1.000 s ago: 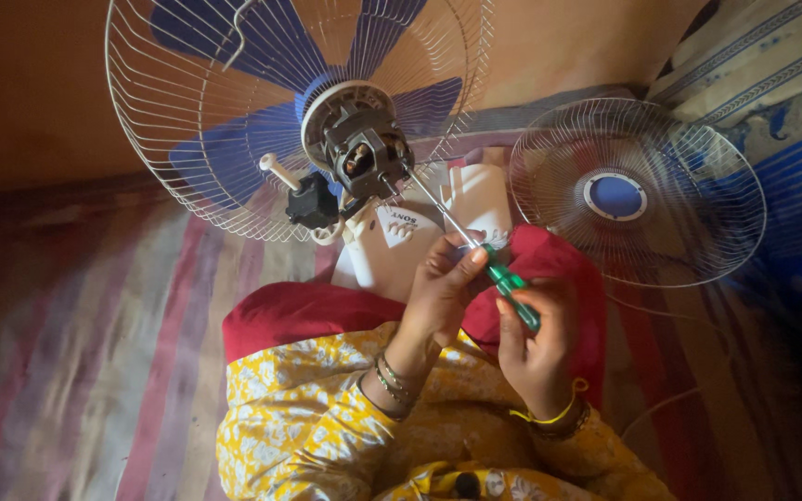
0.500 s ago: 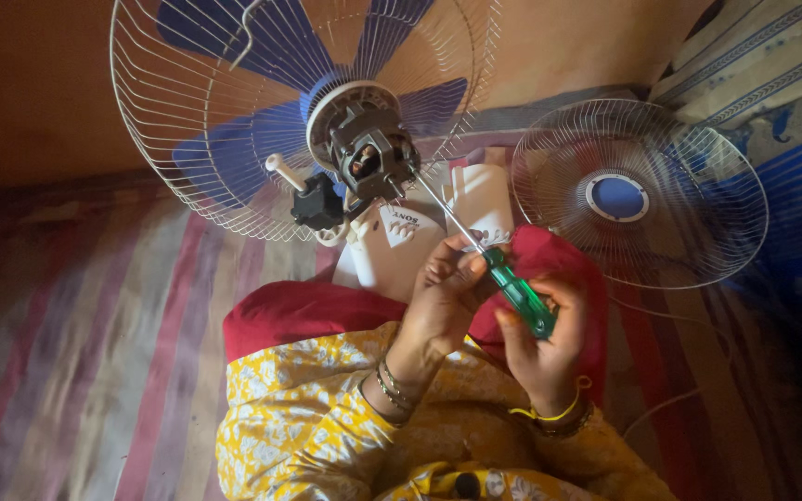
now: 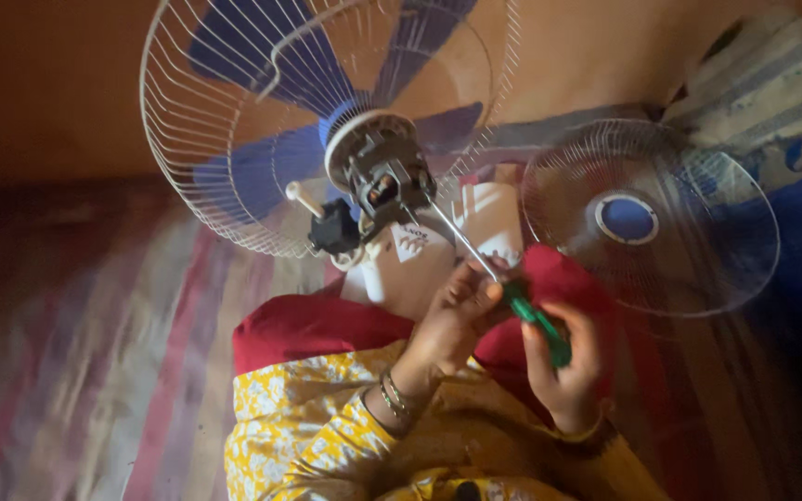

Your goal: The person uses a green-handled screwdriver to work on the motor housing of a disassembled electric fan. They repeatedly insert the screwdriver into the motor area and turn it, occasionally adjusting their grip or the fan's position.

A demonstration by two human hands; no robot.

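Note:
A fan with blue blades and a white wire rear guard (image 3: 234,139) stands in front of me, its bare motor (image 3: 387,176) facing me. A green-handled screwdriver (image 3: 536,320) runs from my hands up to the motor, its metal shaft tip at the motor's lower right. My right hand (image 3: 563,366) grips the green handle. My left hand (image 3: 457,311) pinches the shaft just above the handle. A black switch box with a white knob (image 3: 327,223) hangs at the motor's left.
The detached front guard (image 3: 652,218) with a blue centre disc lies at the right. The white fan stand (image 3: 438,250) rises between my knees, which are covered in red cloth. A striped mat (image 3: 95,353) covers the floor at the left.
The view has shifted slightly, with the fan sitting a little higher and further right in the frame. Both hands stay on the screwdriver at the motor.

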